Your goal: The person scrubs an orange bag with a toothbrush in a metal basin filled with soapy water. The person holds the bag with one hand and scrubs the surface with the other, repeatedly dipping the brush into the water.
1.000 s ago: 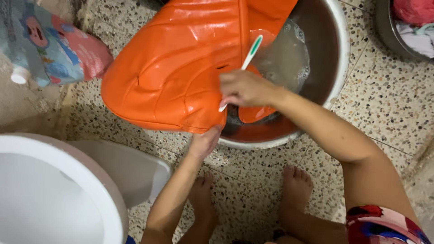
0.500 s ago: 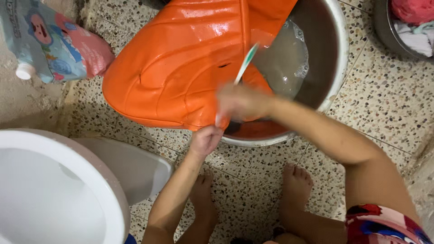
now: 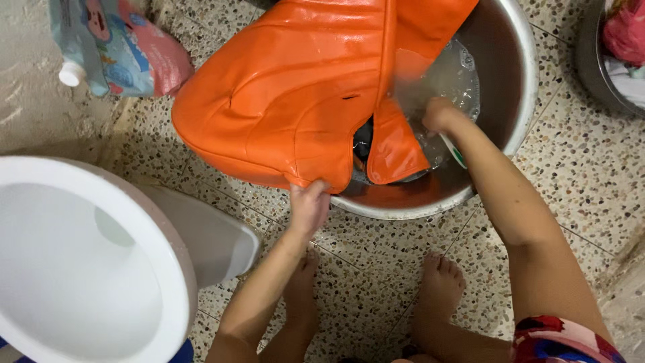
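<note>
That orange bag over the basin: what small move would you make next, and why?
Probably lift the right hand with its toothbrush out of the soapy water and back onto the orange bag. The left hand grips the bag's lower edge, holding it over the metal basin, ready for scrubbing.

An orange jacket point(image 3: 295, 101) drapes over the rim of a metal basin point(image 3: 524, 101) of soapy water. The left hand point(image 3: 308, 205) grips the jacket's lower edge; the right hand point(image 3: 440, 115) dips into the basin (its grasp is unclear). A white toilet point(image 3: 80, 269) stands nearby on the speckled floor point(image 3: 571, 175).
</note>
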